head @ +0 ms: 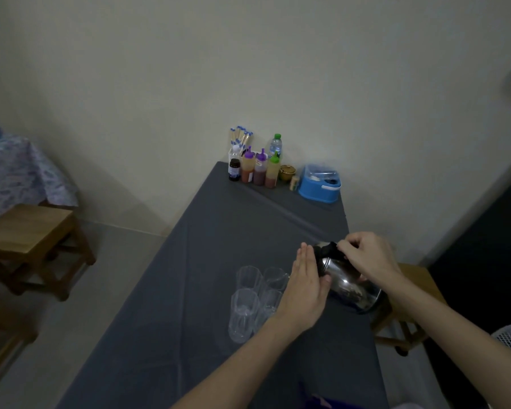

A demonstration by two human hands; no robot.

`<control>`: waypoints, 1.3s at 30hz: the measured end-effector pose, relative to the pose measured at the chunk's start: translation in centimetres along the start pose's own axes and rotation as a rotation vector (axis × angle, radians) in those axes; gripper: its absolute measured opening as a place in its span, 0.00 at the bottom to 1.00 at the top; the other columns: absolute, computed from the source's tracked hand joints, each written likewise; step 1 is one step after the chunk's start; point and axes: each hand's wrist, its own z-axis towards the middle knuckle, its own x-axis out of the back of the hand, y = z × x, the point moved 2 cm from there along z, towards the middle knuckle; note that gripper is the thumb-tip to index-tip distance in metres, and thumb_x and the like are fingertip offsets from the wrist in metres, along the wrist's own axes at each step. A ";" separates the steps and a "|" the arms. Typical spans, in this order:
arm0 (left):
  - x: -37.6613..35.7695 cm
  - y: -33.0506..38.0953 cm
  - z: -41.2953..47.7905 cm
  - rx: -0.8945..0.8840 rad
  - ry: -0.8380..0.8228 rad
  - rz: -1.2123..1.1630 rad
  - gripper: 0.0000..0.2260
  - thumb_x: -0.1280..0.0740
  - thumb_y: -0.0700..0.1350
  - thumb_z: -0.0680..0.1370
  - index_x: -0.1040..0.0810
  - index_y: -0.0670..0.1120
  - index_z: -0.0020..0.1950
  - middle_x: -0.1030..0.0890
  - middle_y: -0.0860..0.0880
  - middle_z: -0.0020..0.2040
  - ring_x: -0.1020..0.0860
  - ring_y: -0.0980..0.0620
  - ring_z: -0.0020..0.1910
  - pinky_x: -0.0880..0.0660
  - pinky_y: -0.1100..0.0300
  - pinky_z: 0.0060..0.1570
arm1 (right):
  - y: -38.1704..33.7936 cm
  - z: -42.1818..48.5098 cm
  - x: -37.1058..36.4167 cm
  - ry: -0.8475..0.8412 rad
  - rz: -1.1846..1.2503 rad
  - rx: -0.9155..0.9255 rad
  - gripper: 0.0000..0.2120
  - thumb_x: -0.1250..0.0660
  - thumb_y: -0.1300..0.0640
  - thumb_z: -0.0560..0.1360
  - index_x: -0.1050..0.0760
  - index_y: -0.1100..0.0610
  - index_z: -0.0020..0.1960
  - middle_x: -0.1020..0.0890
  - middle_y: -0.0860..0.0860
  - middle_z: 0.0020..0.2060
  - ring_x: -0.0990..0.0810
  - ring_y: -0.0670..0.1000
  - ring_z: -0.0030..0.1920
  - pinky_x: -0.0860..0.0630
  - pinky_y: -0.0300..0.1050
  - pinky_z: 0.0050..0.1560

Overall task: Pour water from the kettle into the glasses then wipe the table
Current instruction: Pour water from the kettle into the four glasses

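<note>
Right hand (366,258) clamped on black handle of steel kettle (348,286). Left hand (306,290) flat, fingers extended, pressed against kettle side. Kettle tilted toward 9 o'clock, over four glasses (255,296) clustered on grey table (207,246). Condiment bottles (255,169) at 12 o'clock.

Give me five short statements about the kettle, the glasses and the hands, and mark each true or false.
1. The kettle is tilted toward the glasses. True.
2. The right hand holds the kettle at its black top. True.
3. The left hand is gripping a glass. False: it lies flat against the kettle's side.
4. There are two glasses. False: four stand clustered together.
5. The blue box sits beside the glasses. False: it is at the table's far end.
</note>
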 end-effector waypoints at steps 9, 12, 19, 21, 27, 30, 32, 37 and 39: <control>0.1 0.3 0.0 -0.010 0.030 -0.028 0.29 0.48 0.47 0.83 0.60 0.39 0.77 0.59 0.43 0.79 0.59 0.51 0.78 0.59 0.59 0.76 | -0.6 0.1 0.3 0.002 -0.050 0.020 0.11 0.33 0.53 0.73 0.17 0.55 0.35 0.19 0.51 0.27 0.20 0.50 0.30 0.19 0.54 0.34; 0.2 0.3 -0.2 -0.006 0.029 -0.036 0.29 0.48 0.47 0.83 0.60 0.39 0.77 0.60 0.44 0.79 0.60 0.52 0.77 0.59 0.58 0.76 | -0.8 -0.1 0.4 -0.005 -0.052 0.045 0.11 0.33 0.54 0.73 0.17 0.55 0.35 0.20 0.49 0.26 0.20 0.50 0.29 0.19 0.53 0.33; 0.3 0.2 -0.3 0.002 0.042 -0.042 0.29 0.48 0.47 0.83 0.60 0.40 0.77 0.60 0.44 0.79 0.60 0.51 0.77 0.58 0.57 0.77 | -1.5 -0.3 0.5 0.004 -0.072 0.067 0.12 0.34 0.54 0.74 0.17 0.57 0.36 0.22 0.47 0.24 0.24 0.45 0.26 0.27 0.42 0.28; 0.3 0.2 -0.3 0.003 0.044 -0.046 0.29 0.47 0.47 0.83 0.60 0.40 0.77 0.60 0.44 0.79 0.60 0.51 0.78 0.58 0.57 0.77 | -1.6 -0.3 0.4 0.004 -0.084 0.069 0.12 0.34 0.55 0.74 0.17 0.57 0.36 0.23 0.47 0.24 0.25 0.44 0.26 0.30 0.40 0.28; 0.6 0.0 -0.4 -0.009 0.013 -0.027 0.29 0.47 0.47 0.83 0.60 0.40 0.77 0.59 0.44 0.79 0.59 0.52 0.77 0.59 0.59 0.76 | -1.1 -0.3 0.2 0.030 -0.092 0.078 0.12 0.34 0.54 0.74 0.17 0.57 0.35 0.21 0.50 0.26 0.24 0.45 0.27 0.30 0.41 0.29; 0.7 -0.3 -0.4 -0.022 -0.017 0.002 0.29 0.47 0.47 0.83 0.60 0.39 0.77 0.59 0.43 0.79 0.59 0.51 0.78 0.59 0.60 0.75 | -0.5 -0.6 -0.2 0.028 -0.080 0.077 0.12 0.33 0.54 0.75 0.18 0.56 0.34 0.21 0.48 0.25 0.25 0.44 0.28 0.33 0.39 0.28; 0.6 -0.4 -0.4 -0.024 -0.031 0.023 0.29 0.48 0.48 0.83 0.60 0.40 0.77 0.59 0.44 0.79 0.59 0.51 0.78 0.59 0.59 0.76 | -0.2 -0.9 -0.4 0.044 -0.053 0.061 0.12 0.33 0.55 0.74 0.19 0.55 0.33 0.24 0.46 0.23 0.26 0.43 0.27 0.34 0.39 0.27; 0.4 -0.6 -0.4 -0.049 -0.068 0.069 0.29 0.48 0.48 0.83 0.60 0.40 0.77 0.59 0.44 0.79 0.58 0.51 0.78 0.59 0.60 0.75 | 0.8 -1.3 -0.7 0.054 -0.006 0.023 0.14 0.34 0.55 0.74 0.22 0.54 0.30 0.23 0.48 0.23 0.24 0.46 0.26 0.32 0.40 0.25; 0.3 -0.7 -0.3 -0.062 -0.086 0.093 0.29 0.49 0.48 0.83 0.60 0.40 0.77 0.59 0.43 0.79 0.58 0.51 0.78 0.59 0.60 0.75 | 1.3 -1.5 -1.0 0.061 0.011 0.008 0.14 0.34 0.55 0.74 0.21 0.55 0.30 0.21 0.50 0.25 0.22 0.48 0.27 0.30 0.42 0.26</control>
